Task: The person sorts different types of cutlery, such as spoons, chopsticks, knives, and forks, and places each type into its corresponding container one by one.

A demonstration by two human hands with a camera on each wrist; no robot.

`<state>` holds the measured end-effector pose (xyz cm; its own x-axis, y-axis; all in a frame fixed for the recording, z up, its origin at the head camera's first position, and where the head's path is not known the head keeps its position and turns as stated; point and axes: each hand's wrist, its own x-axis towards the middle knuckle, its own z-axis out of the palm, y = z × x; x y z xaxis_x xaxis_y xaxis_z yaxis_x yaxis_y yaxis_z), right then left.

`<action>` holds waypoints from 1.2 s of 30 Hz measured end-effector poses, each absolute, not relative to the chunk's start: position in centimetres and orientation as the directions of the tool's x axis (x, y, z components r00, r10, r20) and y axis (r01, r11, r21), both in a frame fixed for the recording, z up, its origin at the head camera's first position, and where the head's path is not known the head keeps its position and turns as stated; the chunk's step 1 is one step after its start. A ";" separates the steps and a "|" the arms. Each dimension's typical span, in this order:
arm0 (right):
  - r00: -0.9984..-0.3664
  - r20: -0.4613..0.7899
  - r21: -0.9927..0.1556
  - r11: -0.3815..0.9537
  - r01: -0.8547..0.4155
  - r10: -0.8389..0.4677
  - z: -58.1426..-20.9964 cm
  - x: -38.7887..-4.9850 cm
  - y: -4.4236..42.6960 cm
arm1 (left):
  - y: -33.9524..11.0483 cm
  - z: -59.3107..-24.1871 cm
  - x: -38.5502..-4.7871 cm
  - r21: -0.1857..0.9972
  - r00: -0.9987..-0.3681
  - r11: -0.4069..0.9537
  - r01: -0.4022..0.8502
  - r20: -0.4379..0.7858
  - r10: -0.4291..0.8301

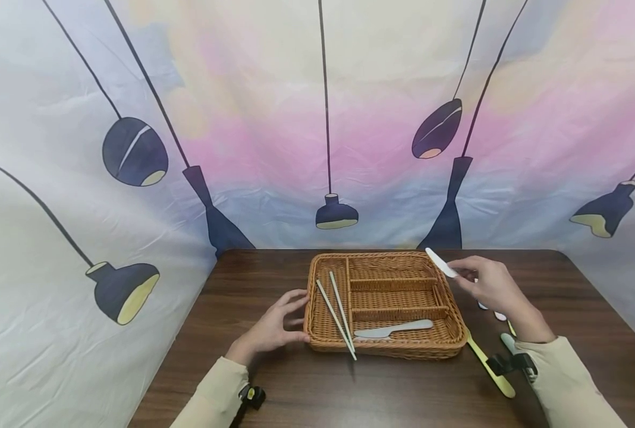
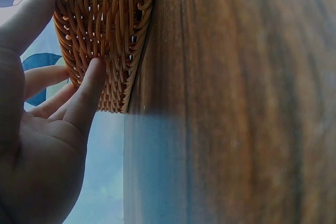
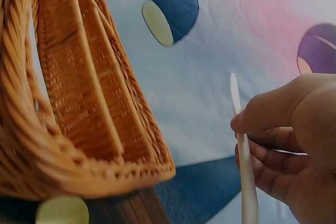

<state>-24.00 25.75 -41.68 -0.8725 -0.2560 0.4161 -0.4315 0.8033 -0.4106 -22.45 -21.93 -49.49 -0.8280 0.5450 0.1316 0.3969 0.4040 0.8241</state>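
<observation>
A brown wicker tray [image 1: 387, 351] with divided compartments stands on the table. My left hand [image 1: 272, 324] touches its left side with fingers spread, as the left wrist view also shows. My right hand [image 1: 491, 288] pinches a white table knife [image 1: 439, 261] above the tray's right rim, blade pointing up and left; in the right wrist view the knife [image 3: 247, 177] stands between thumb and fingers. Two pale chopsticks [image 1: 336, 315] lie aslant in the left compartment, their ends over the front rim. In the front compartment lies a pale grey knife [image 1: 395, 329]; another may be under it.
Right of the tray, a yellow-green utensil [image 1: 491, 365] lies on the dark wooden table [image 1: 403, 392]. A pale green utensil [image 1: 508, 343] is partly covered by the right sleeve. More utensil ends [image 1: 500, 317] show below the right hand. A lamp-printed cloth [image 1: 274, 119] hangs behind.
</observation>
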 end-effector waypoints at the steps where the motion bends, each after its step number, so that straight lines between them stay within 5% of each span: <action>1: -0.864 0.427 -0.404 0.799 -0.446 -0.266 -41.7 -24.0 25.5 | -21.9 -49.5 -22.4 0.824 -0.829 0.406 0.395 0.130 0.544; 36: -0.768 0.326 -0.417 0.645 -0.641 -0.552 -42.6 -22.5 18.6 | -21.8 -49.5 -22.3 0.851 -0.836 0.374 0.369 0.127 0.534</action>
